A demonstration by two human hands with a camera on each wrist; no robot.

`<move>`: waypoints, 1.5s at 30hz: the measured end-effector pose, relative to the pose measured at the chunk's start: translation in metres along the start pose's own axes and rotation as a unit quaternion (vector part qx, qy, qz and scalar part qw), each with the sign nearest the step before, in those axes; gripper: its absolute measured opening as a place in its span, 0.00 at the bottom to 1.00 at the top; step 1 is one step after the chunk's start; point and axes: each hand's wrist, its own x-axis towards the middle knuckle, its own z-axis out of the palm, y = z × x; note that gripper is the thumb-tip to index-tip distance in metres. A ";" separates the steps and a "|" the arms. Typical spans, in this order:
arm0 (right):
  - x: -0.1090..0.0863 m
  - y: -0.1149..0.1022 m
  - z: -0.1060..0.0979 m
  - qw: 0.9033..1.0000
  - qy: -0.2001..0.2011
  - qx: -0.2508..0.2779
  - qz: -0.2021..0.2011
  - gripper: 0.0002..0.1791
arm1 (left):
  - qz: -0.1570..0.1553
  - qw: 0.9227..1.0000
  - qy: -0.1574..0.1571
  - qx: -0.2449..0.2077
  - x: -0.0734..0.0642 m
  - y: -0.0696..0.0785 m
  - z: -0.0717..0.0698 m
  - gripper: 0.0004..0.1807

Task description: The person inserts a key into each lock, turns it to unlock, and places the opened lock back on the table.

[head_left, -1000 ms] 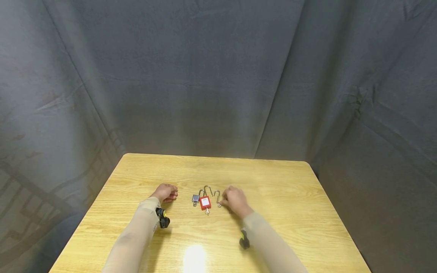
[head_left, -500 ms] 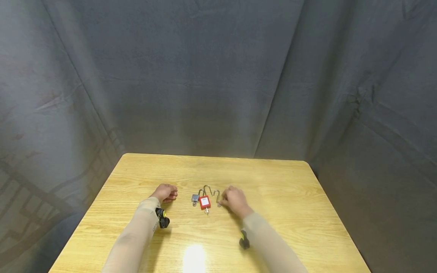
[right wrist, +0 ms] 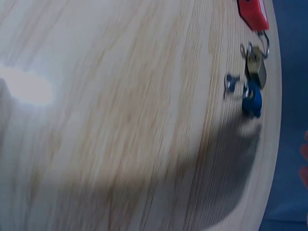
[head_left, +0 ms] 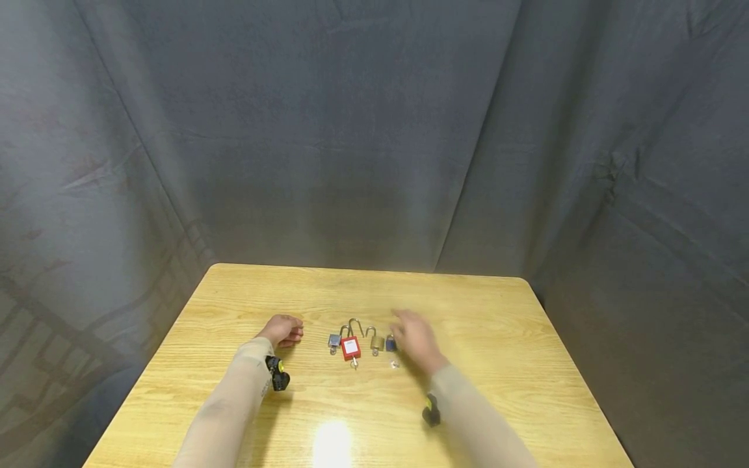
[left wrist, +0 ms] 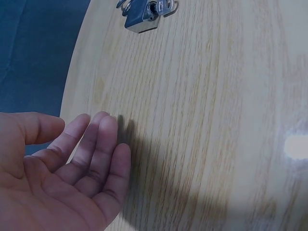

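Note:
Several padlocks lie in a row on the wooden table in the head view. At the left is a silver padlock, then a red padlock with a white label and tall raised shackle. A brass padlock comes after, its shackle up, and a small blue padlock ends the row. My right hand, blurred, is just right of the blue padlock; its fingers look extended and hold nothing visible. My left hand hovers left of the silver padlock, palm up with loosely bent fingers, holding nothing.
Keys lie in front of the blue padlock, and another key hangs from the red one. The table has its far edge along a grey curtain. Bright glare shows near the front.
My right hand has moved right, off the end of the row. The blue padlock and its keys, hidden before, now show, as does more of the brass padlock. My left hand stays still.

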 end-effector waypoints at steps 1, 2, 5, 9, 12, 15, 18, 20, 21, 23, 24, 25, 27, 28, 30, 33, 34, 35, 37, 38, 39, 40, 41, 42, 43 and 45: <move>-0.001 0.002 -0.002 1.000 0.005 0.009 0.005 0.24 | 0.000 1.000 0.001 0.001 0.000 0.000 0.000 0.20; -0.001 0.004 -0.004 1.000 0.009 0.019 0.012 0.24 | 0.000 1.000 0.001 0.000 0.000 0.000 -0.001 0.20; -0.006 0.011 -0.007 0.998 0.015 0.042 0.033 0.26 | 0.000 1.000 0.001 0.000 0.003 -0.002 -0.001 0.20; -0.011 0.020 -0.012 0.997 0.009 0.053 0.059 0.27 | 0.001 1.000 0.000 0.001 0.003 -0.003 -0.001 0.20; -0.013 0.026 -0.015 0.997 0.005 0.048 0.066 0.26 | 0.002 1.000 0.001 0.004 0.001 -0.002 -0.001 0.20; -0.016 0.031 -0.017 0.997 0.001 0.039 0.070 0.25 | 0.002 1.000 0.001 0.007 -0.001 0.000 -0.001 0.20; -0.018 0.035 -0.018 0.997 -0.009 0.017 0.077 0.23 | 0.000 1.000 0.001 0.009 -0.002 0.001 0.000 0.21; -0.019 0.037 -0.019 0.996 -0.018 0.007 0.083 0.22 | -0.003 1.000 0.002 0.009 -0.003 0.001 0.000 0.21; -0.020 0.038 -0.019 0.996 -0.023 0.008 0.090 0.21 | -0.004 1.000 0.002 0.008 -0.003 0.001 0.000 0.21; -0.021 0.038 -0.020 0.993 -0.035 0.021 0.109 0.18 | -0.003 1.000 0.002 0.008 -0.003 0.002 -0.001 0.21; -0.022 0.039 -0.020 0.992 -0.041 0.027 0.117 0.16 | -0.002 1.000 0.003 0.008 -0.003 0.001 -0.001 0.20; -0.023 0.039 -0.020 0.990 -0.048 0.036 0.127 0.15 | -0.002 1.000 0.003 0.008 -0.002 0.001 -0.001 0.20; -0.024 0.040 -0.020 0.986 -0.063 0.054 0.148 0.13 | 0.002 1.000 0.002 0.008 -0.002 0.001 -0.001 0.21; -0.024 0.040 -0.020 0.984 -0.070 0.059 0.152 0.12 | 0.002 1.000 0.003 0.008 -0.002 0.001 -0.001 0.20; -0.025 0.042 -0.020 0.981 -0.082 0.067 0.160 0.10 | 0.002 1.000 0.003 0.006 -0.002 0.002 -0.001 0.20; -0.025 0.043 -0.020 0.981 -0.094 0.064 0.157 0.10 | 0.002 1.000 0.001 0.005 -0.002 0.002 -0.001 0.21; -0.025 0.043 -0.020 0.981 -0.096 0.065 0.156 0.09 | 0.001 1.000 0.002 0.003 -0.002 0.002 -0.001 0.21; -0.025 0.043 -0.020 0.981 -0.098 0.064 0.156 0.09 | 0.001 1.000 0.001 0.003 -0.002 0.002 -0.001 0.21; -0.025 0.043 -0.020 0.981 -0.102 0.063 0.155 0.09 | 0.000 1.000 0.000 0.002 -0.002 0.002 -0.001 0.21; -0.025 0.042 -0.020 0.979 -0.104 0.067 0.160 0.08 | -0.001 1.000 0.002 0.003 -0.001 0.003 0.000 0.20; -0.025 0.042 -0.020 0.979 -0.106 0.071 0.162 0.08 | 0.000 1.000 0.003 0.004 -0.001 0.003 0.001 0.20; -0.025 0.042 -0.020 0.979 -0.107 0.069 0.161 0.08 | 0.001 1.000 0.005 0.007 0.001 0.004 0.002 0.20; -0.025 0.042 -0.020 0.978 -0.109 0.068 0.162 0.08 | 0.003 1.000 0.007 0.013 0.002 0.004 0.004 0.20; -0.025 0.042 -0.020 0.979 -0.110 0.067 0.161 0.09 | 0.008 1.000 0.008 0.016 0.003 0.006 0.007 0.20; -0.025 0.042 -0.021 0.979 -0.111 0.064 0.157 0.09 | 0.017 0.999 0.009 0.026 0.004 0.009 0.011 0.19; -0.025 0.043 -0.021 0.982 -0.110 0.051 0.147 0.09 | 0.039 0.998 0.010 0.048 0.005 0.017 0.023 0.19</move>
